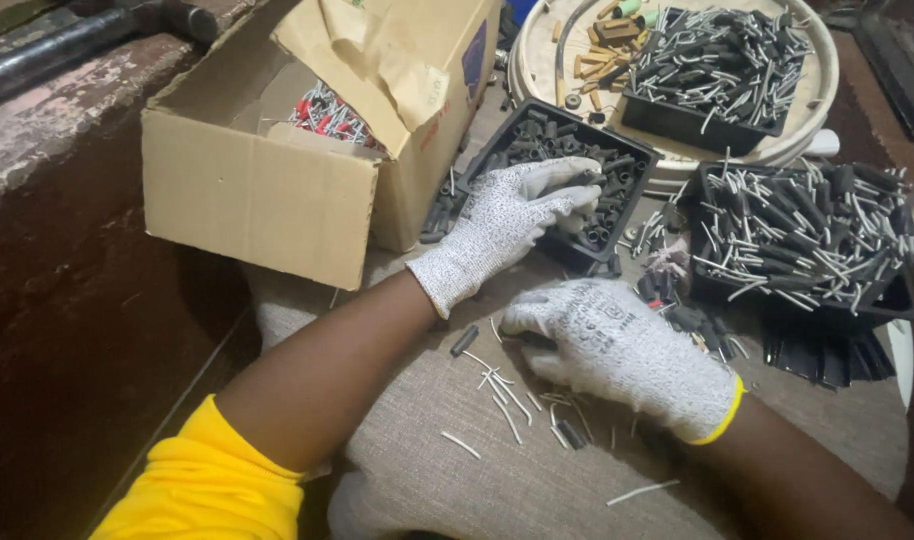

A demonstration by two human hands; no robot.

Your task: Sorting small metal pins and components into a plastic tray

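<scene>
The grey-gloved left hand (512, 225) curls, seemingly pinching one, into the black tray of short dark tubes (617, 175), while the right hand (617, 350) rests flat and empty over loose white pins (502, 390) on the cloth surface (457, 470); a firm pinch comes next.

Brown cardboard box (267, 190) at ten o'clock, open at the top, flaps (377, 60) raised and creased, one corner turned toward the camera. Small dark blue printed patch (474, 60) on its right-hand side panel, near twelve o'clock, with faint red print lower on the same panel. No signs or screens in view.
</scene>
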